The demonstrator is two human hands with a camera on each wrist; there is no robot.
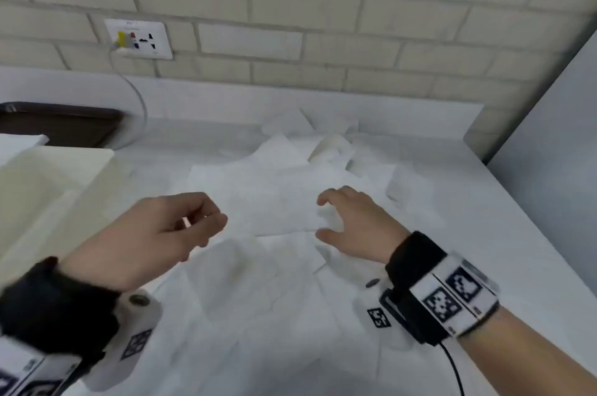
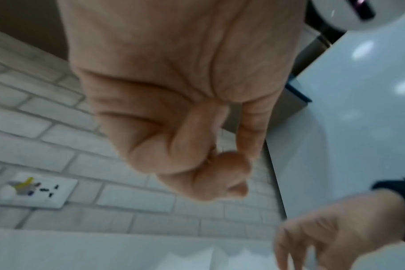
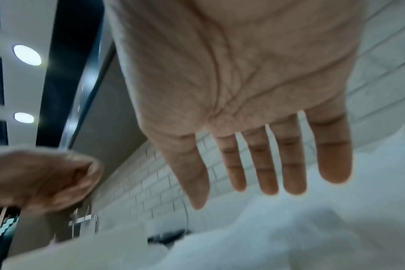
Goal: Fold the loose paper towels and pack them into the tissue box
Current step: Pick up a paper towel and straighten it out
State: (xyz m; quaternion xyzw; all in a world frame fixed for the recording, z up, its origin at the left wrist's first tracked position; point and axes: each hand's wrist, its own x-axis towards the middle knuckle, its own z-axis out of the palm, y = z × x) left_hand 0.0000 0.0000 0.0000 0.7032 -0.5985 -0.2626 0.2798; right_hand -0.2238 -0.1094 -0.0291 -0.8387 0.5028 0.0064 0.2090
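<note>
Several loose white paper towels (image 1: 274, 202) lie overlapping in a heap across the white counter (image 1: 484, 266). A cream open tissue box (image 1: 48, 189) stands at the left edge. My left hand (image 1: 206, 227) hovers above the heap's left side with its fingers curled in against the thumb, and nothing shows in it; the left wrist view gives the same curled left hand (image 2: 220, 164). My right hand (image 1: 326, 218) is spread just over the middle towels, and in the right wrist view the right hand's fingers (image 3: 268, 173) are straight above the paper towels (image 3: 312, 228).
A brick wall backs the counter, with a wall socket (image 1: 139, 38) and a plugged cable (image 1: 135, 95) curving down at the left. A dark object (image 1: 58, 124) sits behind the box. A grey panel (image 1: 549, 137) bounds the right side.
</note>
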